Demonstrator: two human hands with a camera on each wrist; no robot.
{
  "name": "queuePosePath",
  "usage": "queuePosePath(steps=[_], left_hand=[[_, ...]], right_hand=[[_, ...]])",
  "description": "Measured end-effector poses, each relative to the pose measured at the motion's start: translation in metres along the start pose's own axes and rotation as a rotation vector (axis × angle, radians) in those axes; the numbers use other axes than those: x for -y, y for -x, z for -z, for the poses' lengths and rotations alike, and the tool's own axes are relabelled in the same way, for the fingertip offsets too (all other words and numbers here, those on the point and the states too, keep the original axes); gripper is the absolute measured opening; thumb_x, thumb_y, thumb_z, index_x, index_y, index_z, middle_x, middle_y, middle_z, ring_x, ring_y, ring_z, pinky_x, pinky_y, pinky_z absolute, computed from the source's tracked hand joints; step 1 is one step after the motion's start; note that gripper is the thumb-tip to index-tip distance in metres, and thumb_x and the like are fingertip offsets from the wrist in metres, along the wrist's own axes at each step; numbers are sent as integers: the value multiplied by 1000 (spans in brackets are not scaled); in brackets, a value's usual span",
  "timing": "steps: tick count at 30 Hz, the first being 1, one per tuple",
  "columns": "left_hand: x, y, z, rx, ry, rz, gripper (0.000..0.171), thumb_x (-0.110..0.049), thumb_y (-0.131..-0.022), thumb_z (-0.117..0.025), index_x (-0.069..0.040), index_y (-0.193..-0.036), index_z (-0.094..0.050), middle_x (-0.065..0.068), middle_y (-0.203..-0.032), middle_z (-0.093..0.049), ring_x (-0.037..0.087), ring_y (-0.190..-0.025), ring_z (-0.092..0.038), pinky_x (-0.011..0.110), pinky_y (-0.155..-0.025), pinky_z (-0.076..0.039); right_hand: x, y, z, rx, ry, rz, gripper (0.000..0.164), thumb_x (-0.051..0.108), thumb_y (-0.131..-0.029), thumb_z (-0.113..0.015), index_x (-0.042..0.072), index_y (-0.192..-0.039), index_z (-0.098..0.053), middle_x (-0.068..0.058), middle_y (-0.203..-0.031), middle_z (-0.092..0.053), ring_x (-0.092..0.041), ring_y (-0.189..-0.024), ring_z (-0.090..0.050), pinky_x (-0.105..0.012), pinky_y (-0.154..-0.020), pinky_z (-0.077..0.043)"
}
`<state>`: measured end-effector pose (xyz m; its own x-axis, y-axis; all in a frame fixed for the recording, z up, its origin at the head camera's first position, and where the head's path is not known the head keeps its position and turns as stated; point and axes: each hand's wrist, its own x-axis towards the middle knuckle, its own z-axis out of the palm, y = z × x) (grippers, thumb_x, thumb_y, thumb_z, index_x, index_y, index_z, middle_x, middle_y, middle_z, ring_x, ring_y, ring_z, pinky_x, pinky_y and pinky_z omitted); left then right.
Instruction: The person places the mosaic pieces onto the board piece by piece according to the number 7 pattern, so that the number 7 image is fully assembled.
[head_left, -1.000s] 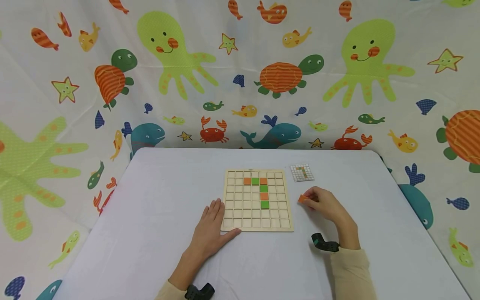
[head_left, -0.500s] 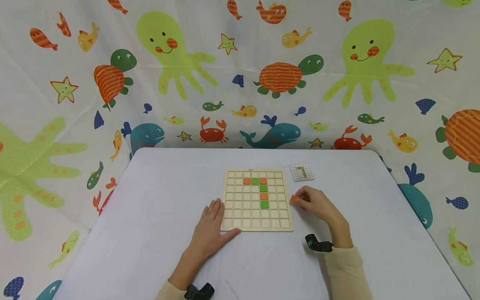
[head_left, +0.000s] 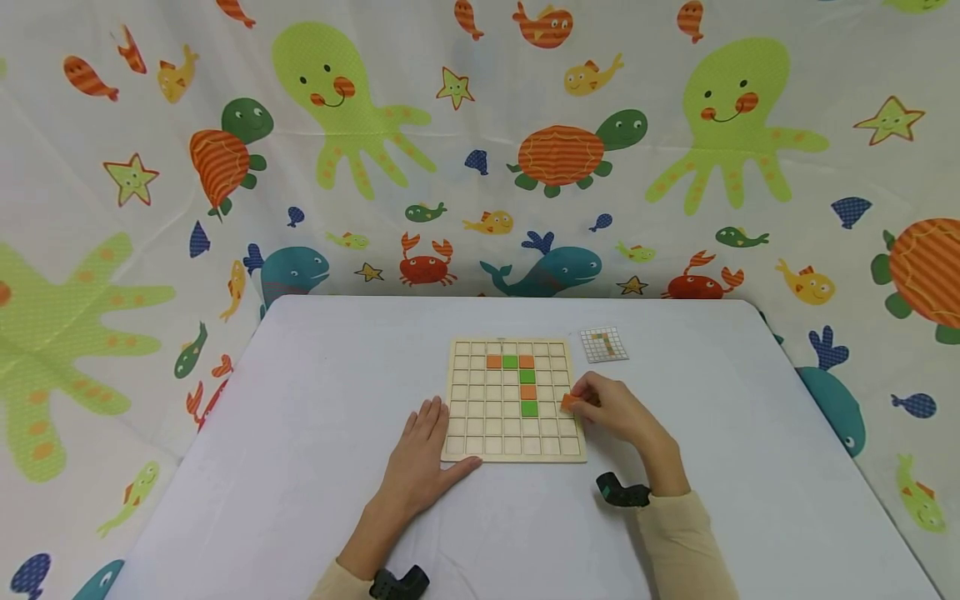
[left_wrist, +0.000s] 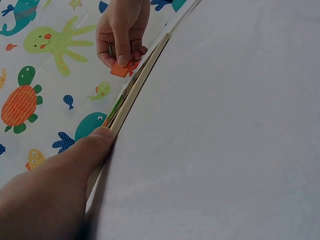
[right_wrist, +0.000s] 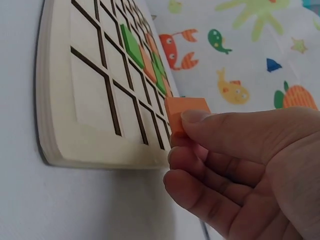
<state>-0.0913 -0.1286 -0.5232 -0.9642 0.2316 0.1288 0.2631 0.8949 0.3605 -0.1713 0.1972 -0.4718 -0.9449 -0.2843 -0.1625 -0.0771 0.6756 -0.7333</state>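
Note:
A square wooden grid board (head_left: 472, 427) lies on the table, with orange and green tiles set in its cells: a short row near the far edge and a column running toward the person. My right hand (head_left: 618, 408) pinches an orange tile (right_wrist: 186, 112) between thumb and fingers, over the board's right rim. My left hand (head_left: 420, 458) lies flat at the near left corner, fingers straight along the left edge. In the left wrist view its thumb (left_wrist: 92, 147) touches the board's near edge.
A small card (head_left: 603, 345) printed with a coloured grid pattern lies beyond the board's far right corner. The white-covered table (head_left: 337, 375) ends at a curtain (head_left: 480, 125) with sea animals behind it.
My right hand has moved left with the orange tile, from beside the board to over its right rim. The left hand and the board have stayed in place.

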Motion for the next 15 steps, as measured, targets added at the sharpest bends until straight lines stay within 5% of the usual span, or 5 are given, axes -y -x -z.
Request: queuePosePath(steps=[15], left_hand=[[-1,0,2,2,3,0,101,-68,-87,-61,4,-153,-35,20,-163,-30,33,-154,-25,50,-126,-23]], right_hand=[[13,-5,-20,46,58,79,15,20,-93,-73,12,-101,-63,1,-92,-67,-14,-81,-57,-21,-72,-52]])
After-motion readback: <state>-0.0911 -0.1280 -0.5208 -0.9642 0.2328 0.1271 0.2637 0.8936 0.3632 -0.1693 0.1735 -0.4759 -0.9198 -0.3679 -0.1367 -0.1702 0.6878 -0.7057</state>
